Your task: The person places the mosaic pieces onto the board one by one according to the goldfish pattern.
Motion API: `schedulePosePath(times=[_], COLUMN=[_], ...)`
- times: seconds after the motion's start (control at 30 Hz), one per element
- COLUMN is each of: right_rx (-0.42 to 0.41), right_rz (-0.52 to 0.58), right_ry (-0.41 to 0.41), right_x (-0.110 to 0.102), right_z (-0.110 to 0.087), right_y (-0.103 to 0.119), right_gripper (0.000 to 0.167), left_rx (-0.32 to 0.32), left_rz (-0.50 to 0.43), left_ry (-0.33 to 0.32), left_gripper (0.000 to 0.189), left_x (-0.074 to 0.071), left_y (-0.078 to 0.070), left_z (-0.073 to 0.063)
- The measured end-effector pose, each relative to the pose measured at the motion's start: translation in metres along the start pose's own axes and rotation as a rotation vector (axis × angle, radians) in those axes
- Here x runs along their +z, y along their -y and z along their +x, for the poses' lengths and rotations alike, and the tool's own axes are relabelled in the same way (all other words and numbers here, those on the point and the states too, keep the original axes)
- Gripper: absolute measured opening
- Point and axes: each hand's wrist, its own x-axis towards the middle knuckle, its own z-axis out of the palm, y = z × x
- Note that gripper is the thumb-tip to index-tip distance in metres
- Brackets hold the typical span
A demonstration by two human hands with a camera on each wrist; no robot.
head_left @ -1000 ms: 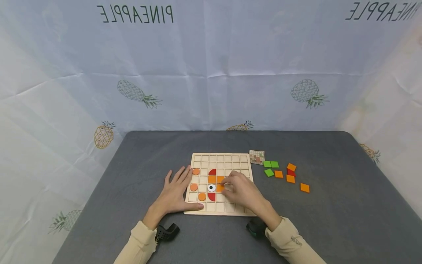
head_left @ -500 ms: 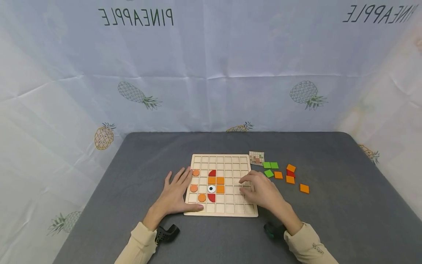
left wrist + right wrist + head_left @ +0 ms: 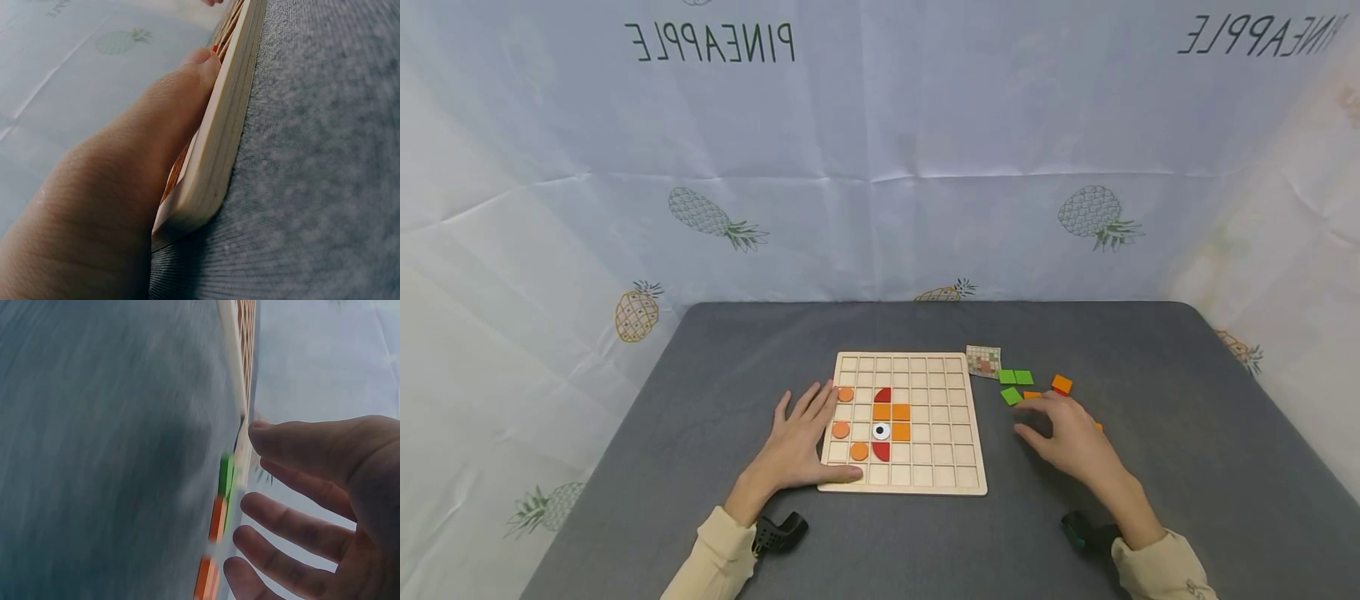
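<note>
While your left hand (image 3: 801, 437) lies spread at the left edge of the pale wooden grid board (image 3: 936, 454), fingers straight and gripping nothing, the head view puts your right hand (image 3: 1067, 433) over the loose pieces, thumb and fingers parted. Just ahead of it lie three bright green square tiles (image 3: 1012, 396) and flat orange square tiles (image 3: 1062, 383), some partly covered by that hand. To the right of your left hand, the board bears three set orange squares (image 3: 901, 432), orange discs (image 3: 841, 430), red quarter-circles (image 3: 882, 452) and a white disc with a black dot (image 3: 881, 431).

The step in hand looks like fetching another tile; it calls for lowering your fingertips and pinching one by its edges. Half a second ago your right hand hung over the board's right side; now it is clear of it, the set pieces unchanged.

In the left wrist view, your left thumb (image 3: 181, 94) lies along the board's near edge.

In the right wrist view, your right hand is empty, fingers loosely bent near the tiles; whether any touches, I cannot tell.
</note>
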Motion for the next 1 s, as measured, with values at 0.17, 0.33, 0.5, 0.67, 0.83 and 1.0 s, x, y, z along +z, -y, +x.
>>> schedulePosePath(times=[0.17,0.33,0.5,0.67,0.83,1.0], right_rx=[0.060,0.105,0.132,0.135,0.139,0.130], right_rz=[-0.017,-0.049,-0.050,-0.051,-0.046,-0.056], right_ry=[0.015,0.036,0.041,0.034,0.040,0.055], right_x=[-0.011,-0.018,-0.020,-0.021,-0.023,-0.025], right_z=[-0.008,-0.016,-0.022,-0.026,-0.028,-0.028], right_y=[-0.020,-0.037,-0.052,-0.063,-0.067,-0.069], right_gripper=[0.030,0.036,0.036,0.037,0.038,0.036], left_rx=[-0.011,-0.010,-0.015,-0.018,-0.017,-0.018], left_rz=[0.004,0.001,0.004,0.007,0.009,0.009], left_ry=[0.006,0.015,0.026,0.021,0.016,0.020], left_gripper=[0.131,0.132,0.132,0.131,0.131,0.131], left_x=[-0.001,-0.001,-0.001,-0.001,-0.001,-0.001], left_y=[-0.001,0.000,0.000,0.000,0.000,0.000], left_z=[0.000,0.000,-0.001,-0.001,-0.001,-0.001])
